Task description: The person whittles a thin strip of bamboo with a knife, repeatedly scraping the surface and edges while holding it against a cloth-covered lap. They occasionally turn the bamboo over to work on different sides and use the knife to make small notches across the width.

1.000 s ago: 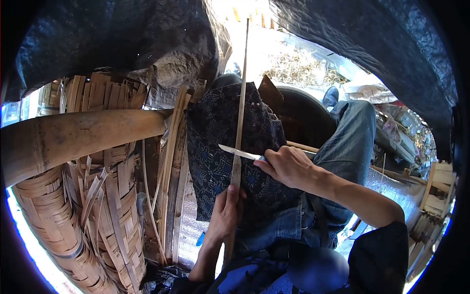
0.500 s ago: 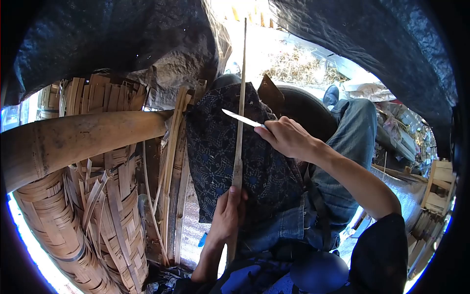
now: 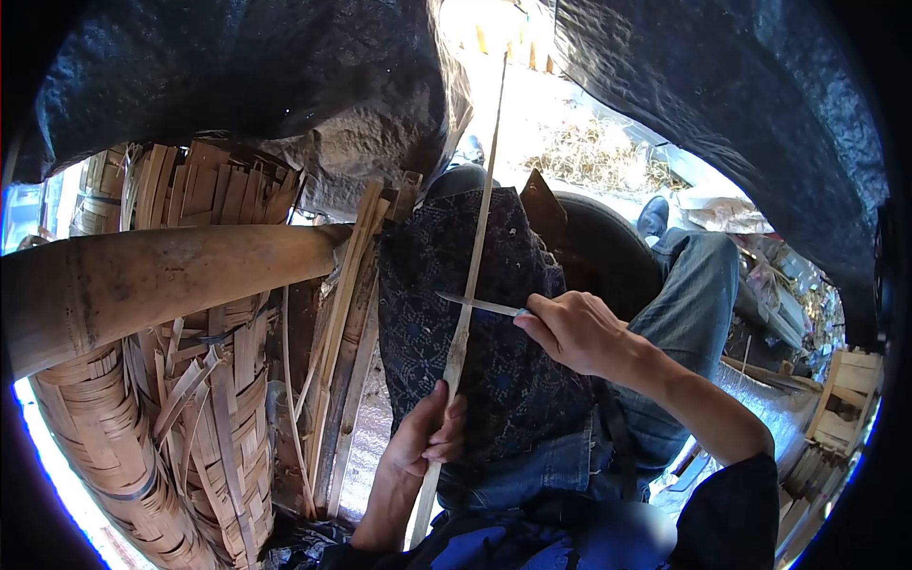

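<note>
A long, thin bamboo strip slants away from my body above the dark patterned cloth on my lap. My left hand is closed around its lower part, thumb along the strip. In my right hand is a knife, gripped by its handle, which the fingers mostly hide. The blade points left and crosses the strip a short way beyond my left hand, apparently touching it.
At left stand woven bamboo baskets with loose slats. A thick bamboo pole juts in above them. Dark plastic sheeting hangs overhead. Upright bamboo pieces stand beside my lap. A wooden crate is at far right.
The knife has moved down along the strip, closer to my left hand. The strip now leans more to the right at its far end, and the view has shifted slightly.
</note>
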The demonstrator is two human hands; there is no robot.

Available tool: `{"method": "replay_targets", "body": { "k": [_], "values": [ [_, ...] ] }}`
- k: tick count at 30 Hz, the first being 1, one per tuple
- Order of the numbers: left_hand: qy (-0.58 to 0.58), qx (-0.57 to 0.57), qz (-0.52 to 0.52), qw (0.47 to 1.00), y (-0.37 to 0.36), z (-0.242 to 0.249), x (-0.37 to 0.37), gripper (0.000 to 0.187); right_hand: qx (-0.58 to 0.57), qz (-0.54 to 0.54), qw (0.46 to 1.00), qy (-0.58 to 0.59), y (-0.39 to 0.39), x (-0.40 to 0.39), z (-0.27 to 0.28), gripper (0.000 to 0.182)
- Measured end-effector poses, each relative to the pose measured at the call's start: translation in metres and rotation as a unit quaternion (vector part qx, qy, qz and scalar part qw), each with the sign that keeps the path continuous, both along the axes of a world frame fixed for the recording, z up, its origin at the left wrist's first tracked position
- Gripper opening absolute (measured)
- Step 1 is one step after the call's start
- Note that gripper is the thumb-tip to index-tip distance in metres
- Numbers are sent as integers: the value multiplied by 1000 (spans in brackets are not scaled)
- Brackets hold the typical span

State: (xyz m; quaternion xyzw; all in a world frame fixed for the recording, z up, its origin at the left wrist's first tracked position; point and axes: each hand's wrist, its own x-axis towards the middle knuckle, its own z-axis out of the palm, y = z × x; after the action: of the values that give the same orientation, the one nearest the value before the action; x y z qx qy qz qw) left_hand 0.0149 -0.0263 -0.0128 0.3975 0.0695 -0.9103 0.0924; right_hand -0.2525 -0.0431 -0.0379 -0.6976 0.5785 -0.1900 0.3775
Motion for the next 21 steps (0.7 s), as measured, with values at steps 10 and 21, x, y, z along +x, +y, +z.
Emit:
{"method": "replay_targets", "body": {
  "k": [10, 21],
  "values": [
    [12, 82, 57, 995, 4, 6, -1, 41, 16, 16, 998, 51, -8, 15, -4, 41],
    [35, 105, 61, 992, 11, 12, -3, 43, -31, -25, 991, 125, -71, -9, -51, 39]
  ]
}}
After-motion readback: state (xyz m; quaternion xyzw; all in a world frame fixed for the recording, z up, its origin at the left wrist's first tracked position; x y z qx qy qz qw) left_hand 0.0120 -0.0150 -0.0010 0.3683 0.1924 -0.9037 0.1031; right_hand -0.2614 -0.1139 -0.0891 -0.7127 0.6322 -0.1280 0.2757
